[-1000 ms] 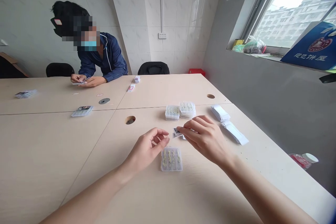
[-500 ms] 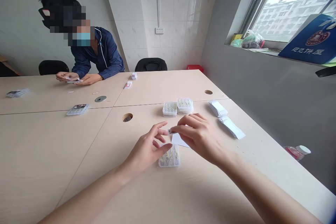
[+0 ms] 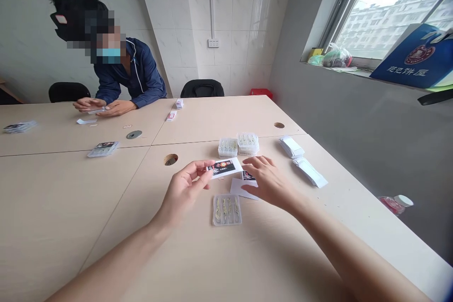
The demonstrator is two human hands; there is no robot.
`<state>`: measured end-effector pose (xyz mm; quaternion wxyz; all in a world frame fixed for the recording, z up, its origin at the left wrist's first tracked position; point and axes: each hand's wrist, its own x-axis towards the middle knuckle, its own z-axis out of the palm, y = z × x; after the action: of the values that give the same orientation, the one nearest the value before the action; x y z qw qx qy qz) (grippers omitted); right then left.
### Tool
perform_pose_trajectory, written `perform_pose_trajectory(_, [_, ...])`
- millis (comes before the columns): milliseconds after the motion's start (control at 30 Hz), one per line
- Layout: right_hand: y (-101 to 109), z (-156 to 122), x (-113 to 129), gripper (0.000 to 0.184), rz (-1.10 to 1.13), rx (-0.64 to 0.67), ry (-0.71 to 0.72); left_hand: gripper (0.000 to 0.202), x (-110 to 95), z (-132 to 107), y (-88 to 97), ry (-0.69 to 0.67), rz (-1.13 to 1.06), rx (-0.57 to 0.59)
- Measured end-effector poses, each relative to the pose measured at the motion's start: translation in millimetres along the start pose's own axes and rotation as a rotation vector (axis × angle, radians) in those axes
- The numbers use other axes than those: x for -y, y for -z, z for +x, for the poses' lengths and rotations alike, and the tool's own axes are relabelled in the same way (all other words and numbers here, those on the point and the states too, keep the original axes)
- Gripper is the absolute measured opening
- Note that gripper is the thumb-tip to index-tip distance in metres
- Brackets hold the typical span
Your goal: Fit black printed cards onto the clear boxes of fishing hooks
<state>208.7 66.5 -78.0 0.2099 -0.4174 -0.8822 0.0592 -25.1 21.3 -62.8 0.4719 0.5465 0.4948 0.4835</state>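
My left hand (image 3: 189, 184) pinches the left end of a white-edged label card (image 3: 225, 167) with a dark printed face, held above the table. Close to the card's right end, my right hand (image 3: 267, 181) has its fingers apart and holds nothing I can see. Under the right hand lie a white paper sheet (image 3: 239, 188) and another dark printed label (image 3: 247, 176), both partly covered by its fingers. Below the hands, a clear plastic box (image 3: 227, 209) with several compartments lies on the table; fishing hooks with yellowish line show inside it.
Stacked clear boxes (image 3: 248, 143) stand beyond my hands. Two stacks of white cards (image 3: 310, 172) lie to the right. At left are a box with a dark label (image 3: 102, 149) and a cable hole (image 3: 171, 159). Across the table a person (image 3: 130, 71) handles a small item.
The label card is now in my left hand, face visible. My right hand, which was pinching a small dark-edged piece, has opened and moved slightly right. Both hands have uncovered the hook box.
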Motion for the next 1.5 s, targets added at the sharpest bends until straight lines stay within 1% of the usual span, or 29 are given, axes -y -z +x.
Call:
perform_pose_trajectory(100, [-14, 0, -6, 0.030, -0.021, 0.020, 0.026, 0.030, -1, -1, -1.7, -0.015, 0.038, -0.011])
perform_pose_trajectory(167, [-16, 1, -4, 0.028, -0.020, 0.023, 0.033, 0.030, -1, -1, -2.9, -0.021, 0.052, -0.010])
perform_pose_trajectory(267, [-10, 0, 3, 0.019, 0.006, 0.033, 0.018, 0.033, -1, 0, -3.9, -0.037, 0.057, -0.017])
perform_pose_trajectory(367, [6, -1, 7, 0.005, 0.030, 0.044, -0.019, 0.044, -2, 1, -3.8, -0.055, 0.043, -0.037])
perform_pose_trajectory(467, [21, 1, 5, 0.010, -0.013, -0.001, -0.077, 0.053, -3, 1, -2.8, -0.052, 0.022, -0.048])
perform_pose_trajectory(567, [24, 3, -1, 0.018, -0.098, -0.033, -0.093, 0.051, -4, 1, -1.4, -0.038, -0.002, -0.050])
perform_pose_trajectory(633, [20, 3, -4, 0.021, -0.122, 0.009, -0.060, 0.049, -4, 1, -0.5, -0.031, -0.014, -0.046])
perform_pose_trajectory(700, [15, 3, -7, 0.019, -0.114, 0.076, -0.030, 0.046, -3, 1, 0.3, -0.025, -0.021, -0.038])
perform_pose_trajectory(800, [10, 1, -10, 0.015, -0.077, 0.149, -0.025, 0.042, -2, 1, 0.7, -0.015, -0.027, -0.023])
perform_pose_trajectory(933, [9, 1, -12, 0.017, -0.033, 0.162, -0.060, 0.031, -2, 1, 0.3, -0.007, -0.043, -0.004])
perform_pose_trajectory(1033, [12, 1, -11, 0.020, 0.015, 0.152, -0.102, 0.024, -3, 0, -0.6, 0.002, -0.048, 0.010])
perform_pose_trajectory(1133, [24, 1, -5, 0.016, 0.094, 0.112, -0.160, 0.020, -5, -1, -2.2, 0.012, -0.045, 0.024])
perform_pose_trajectory(1233, [40, 1, 8, 0.033, 0.199, 0.051, -0.194, 0.019, -8, -4, -4.0, 0.019, -0.040, 0.043])
perform_pose_trajectory(1267, [44, 1, 14, 0.037, 0.263, 0.037, -0.199, 0.018, -9, -5, -4.5, 0.023, -0.037, 0.051])
perform_pose_trajectory(1300, [47, 2, 20, 0.036, 0.452, 0.021, -0.230, 0.018, -10, -7, -4.8, 0.028, -0.034, 0.060])
perform_pose_trajectory(1333, [49, 2, 26, 0.033, 0.605, 0.039, -0.243, 0.018, -11, -8, -5.0, 0.032, -0.032, 0.068])
perform_pose_trajectory(1400, [51, 3, 36, 0.028, 0.841, 0.092, -0.269, 0.018, -14, -10, -5.2, 0.039, -0.030, 0.079])
perform_pose_trajectory(1500, [51, 3, 41, 0.024, 1.014, 0.107, -0.307, 0.018, -20, -13, -4.9, 0.041, -0.028, 0.097])
